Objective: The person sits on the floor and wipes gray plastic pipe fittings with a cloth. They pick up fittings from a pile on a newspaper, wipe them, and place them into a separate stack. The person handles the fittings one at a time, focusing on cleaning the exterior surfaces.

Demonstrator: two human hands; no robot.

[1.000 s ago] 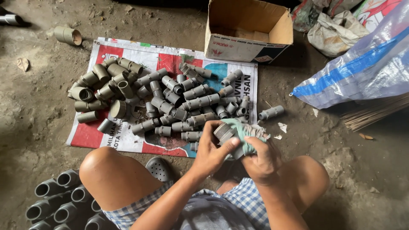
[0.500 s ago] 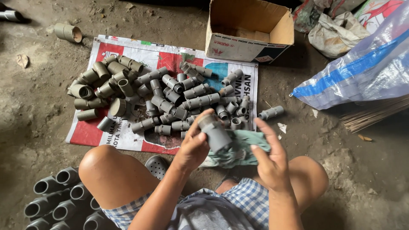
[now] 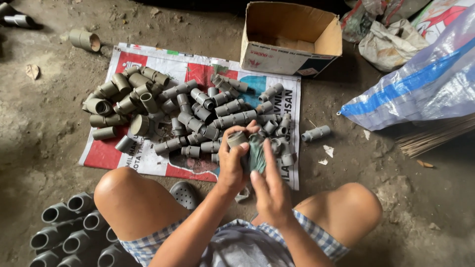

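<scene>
My left hand [image 3: 231, 165] grips a short grey pipe fitting [image 3: 237, 139], held upright with its open end up. My right hand [image 3: 267, 188] presses a dark green cloth [image 3: 257, 151] against the side of that fitting. Both hands are raised between my bent knees, above the near edge of a printed sheet [image 3: 148, 163] spread on the dirt floor. A heap of several grey pipe fittings [image 3: 198, 116] lies on that sheet, just beyond my hands.
An open cardboard box [image 3: 289, 39] stands behind the sheet. One fitting [image 3: 315, 133] lies alone on the floor to the right. Stacked grey pipes [image 3: 69, 232] sit at lower left. A blue-and-white plastic sack [image 3: 420, 84] and bags lie at right. A sandal [image 3: 184, 194] rests between my knees.
The fitting has turned upright in my left hand and come closer to me. My right hand has moved the cloth from under the fitting up against its side.
</scene>
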